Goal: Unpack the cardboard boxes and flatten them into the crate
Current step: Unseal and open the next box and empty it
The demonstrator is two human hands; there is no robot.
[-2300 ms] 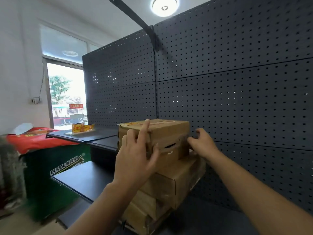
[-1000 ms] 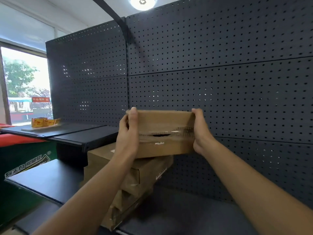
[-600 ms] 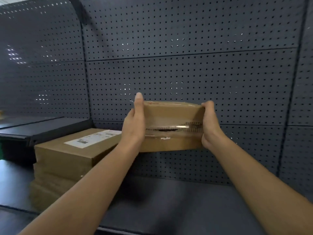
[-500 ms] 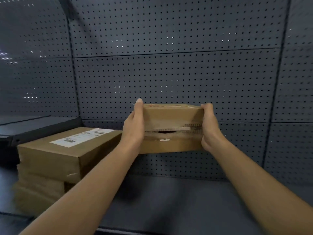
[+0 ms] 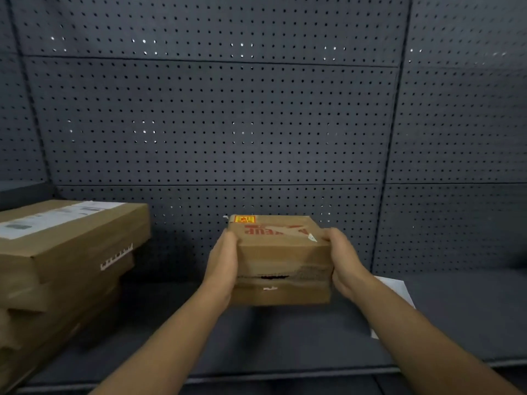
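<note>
Down and to the right goes the small cardboard box (image 5: pixel 281 259); a moment ago it was up high in front of the wall, and now it hangs just over the dark shelf (image 5: pixel 456 315). The stack of boxes (image 5: pixel 65 263) it came from now sits well off to the left of the fingers.

The left hand (image 5: pixel 221 270) presses on the box's left end and the right hand (image 5: pixel 346 265) on its right end. The fingers (image 5: pixel 332 233) curl around the ends, so the box is squeezed between both hands. Holding both ends like this likely keeps it level and stops it from slipping.

The side facing the person has a torn slit across the middle, between the two hands. The top has red letters and a yellow sticker at the far edge.

A white sheet of paper (image 5: pixel 395 289) lies on the shelf, just under and behind the right wrist.

I think the box is being put down so it can be opened. No crate shows here, so flattening is a long way off.
</note>
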